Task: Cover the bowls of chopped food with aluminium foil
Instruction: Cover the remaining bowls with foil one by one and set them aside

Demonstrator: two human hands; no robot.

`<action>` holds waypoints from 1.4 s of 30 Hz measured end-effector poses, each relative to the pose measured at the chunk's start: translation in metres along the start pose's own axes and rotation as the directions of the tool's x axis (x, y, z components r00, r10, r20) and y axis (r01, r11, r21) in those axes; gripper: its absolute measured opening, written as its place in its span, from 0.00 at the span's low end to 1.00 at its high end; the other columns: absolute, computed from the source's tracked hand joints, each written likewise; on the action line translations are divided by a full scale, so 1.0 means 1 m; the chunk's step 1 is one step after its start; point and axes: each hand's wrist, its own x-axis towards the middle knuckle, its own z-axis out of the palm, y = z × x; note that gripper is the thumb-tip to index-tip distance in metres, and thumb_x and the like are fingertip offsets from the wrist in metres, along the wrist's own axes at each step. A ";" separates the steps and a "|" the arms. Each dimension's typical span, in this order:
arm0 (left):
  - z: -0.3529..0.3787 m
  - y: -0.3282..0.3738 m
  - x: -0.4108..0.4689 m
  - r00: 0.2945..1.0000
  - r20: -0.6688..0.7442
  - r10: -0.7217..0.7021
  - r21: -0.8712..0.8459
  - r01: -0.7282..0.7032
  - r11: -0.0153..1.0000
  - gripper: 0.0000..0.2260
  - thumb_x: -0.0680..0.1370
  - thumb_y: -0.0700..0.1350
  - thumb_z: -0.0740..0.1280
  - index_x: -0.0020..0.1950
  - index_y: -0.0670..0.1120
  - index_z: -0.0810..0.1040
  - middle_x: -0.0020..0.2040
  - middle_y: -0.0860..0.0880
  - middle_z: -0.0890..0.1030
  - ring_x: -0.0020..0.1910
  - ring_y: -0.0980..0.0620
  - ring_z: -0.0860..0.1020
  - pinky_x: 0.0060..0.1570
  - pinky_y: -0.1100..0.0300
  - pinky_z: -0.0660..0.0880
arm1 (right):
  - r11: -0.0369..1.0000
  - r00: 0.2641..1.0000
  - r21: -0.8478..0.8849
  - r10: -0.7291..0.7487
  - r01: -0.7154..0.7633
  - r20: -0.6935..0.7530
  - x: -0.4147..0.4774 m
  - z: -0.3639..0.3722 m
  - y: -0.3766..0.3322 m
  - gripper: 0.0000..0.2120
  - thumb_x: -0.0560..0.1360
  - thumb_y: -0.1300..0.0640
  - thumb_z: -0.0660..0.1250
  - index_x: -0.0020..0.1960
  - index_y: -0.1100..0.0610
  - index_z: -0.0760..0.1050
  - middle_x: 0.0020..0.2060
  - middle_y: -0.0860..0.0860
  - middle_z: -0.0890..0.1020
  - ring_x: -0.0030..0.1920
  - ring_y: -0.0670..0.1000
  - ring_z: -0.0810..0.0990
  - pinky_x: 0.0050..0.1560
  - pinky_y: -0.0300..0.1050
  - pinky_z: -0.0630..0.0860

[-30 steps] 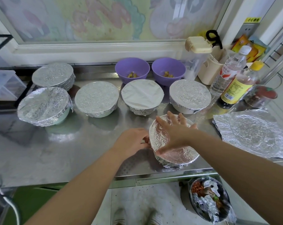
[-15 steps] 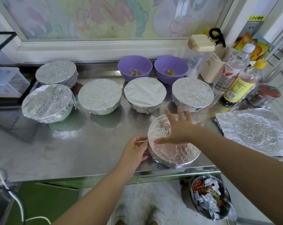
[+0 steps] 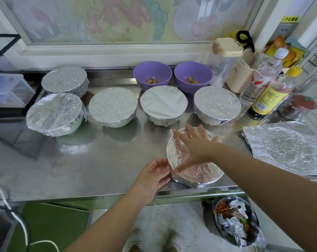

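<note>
A foil-covered bowl (image 3: 201,171) stands near the front edge of the steel counter (image 3: 99,160). My right hand (image 3: 194,148) lies flat on its foil top with fingers spread. My left hand (image 3: 154,173) touches the bowl's left rim, fingers lightly bent against the foil. Behind it stand several more foil-covered bowls, such as one (image 3: 113,106), one (image 3: 164,104) and one (image 3: 217,104). Two uncovered purple bowls (image 3: 152,73) (image 3: 193,74) with chopped food sit at the back. A loose foil sheet (image 3: 287,150) lies at the right.
Bottles (image 3: 263,77) (image 3: 270,95), a clear jug (image 3: 225,66) and a cream holder (image 3: 239,77) crowd the back right. A red-lidded jar (image 3: 299,106) stands beside them. A bin (image 3: 236,224) with foil scraps sits on the floor below the counter edge.
My right hand stayed flat on the foil top, shifting slightly. My left hand slid down the bowl's left side toward the front rim. The view moved a little closer.
</note>
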 end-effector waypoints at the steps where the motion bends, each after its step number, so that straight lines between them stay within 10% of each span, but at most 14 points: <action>1: 0.000 0.000 0.001 1.000 0.004 -0.005 -0.001 0.005 1.000 0.09 0.79 0.34 0.67 0.59 0.42 0.77 0.53 0.46 0.83 0.51 0.51 0.82 0.59 0.56 0.78 | 1.000 1.000 0.000 0.000 0.000 -0.001 0.000 0.000 0.000 0.69 0.54 0.21 0.73 0.77 0.33 0.29 0.80 0.48 0.29 0.77 0.65 0.27 0.66 0.86 0.42; 13: -0.005 0.027 0.006 1.000 0.005 0.015 0.350 -0.015 0.936 0.03 0.78 0.37 0.70 0.49 0.44 0.80 0.45 0.48 0.83 0.49 0.51 0.80 0.62 0.52 0.76 | 1.000 1.000 0.011 -0.008 0.008 0.002 0.001 0.001 0.001 0.68 0.55 0.21 0.73 0.77 0.33 0.28 0.79 0.48 0.28 0.76 0.66 0.26 0.65 0.87 0.40; 21: 0.001 0.059 0.005 0.998 0.005 0.057 0.626 -0.048 0.779 0.04 0.76 0.32 0.71 0.51 0.35 0.81 0.37 0.45 0.85 0.31 0.58 0.83 0.32 0.70 0.75 | 1.000 1.000 0.029 -0.004 0.004 -0.020 0.002 0.003 0.001 0.68 0.55 0.21 0.73 0.77 0.33 0.29 0.79 0.48 0.29 0.77 0.66 0.26 0.65 0.87 0.39; 31: 0.030 0.092 -0.022 0.989 0.049 -0.140 0.590 0.085 0.803 0.09 0.84 0.37 0.59 0.51 0.44 0.78 0.52 0.40 0.84 0.56 0.40 0.82 0.60 0.46 0.78 | 0.999 0.999 0.032 0.010 -0.009 -0.037 0.002 0.006 -0.002 0.69 0.55 0.22 0.74 0.77 0.33 0.29 0.79 0.48 0.29 0.77 0.65 0.26 0.64 0.87 0.39; 42: 0.029 0.102 0.006 0.965 0.013 -0.263 0.688 0.182 0.702 0.14 0.84 0.37 0.57 0.66 0.33 0.75 0.55 0.35 0.83 0.50 0.40 0.83 0.51 0.51 0.82 | 0.999 0.997 0.029 0.036 -0.034 -0.071 0.006 0.013 -0.003 0.69 0.54 0.20 0.72 0.77 0.33 0.28 0.79 0.49 0.29 0.77 0.66 0.27 0.64 0.88 0.41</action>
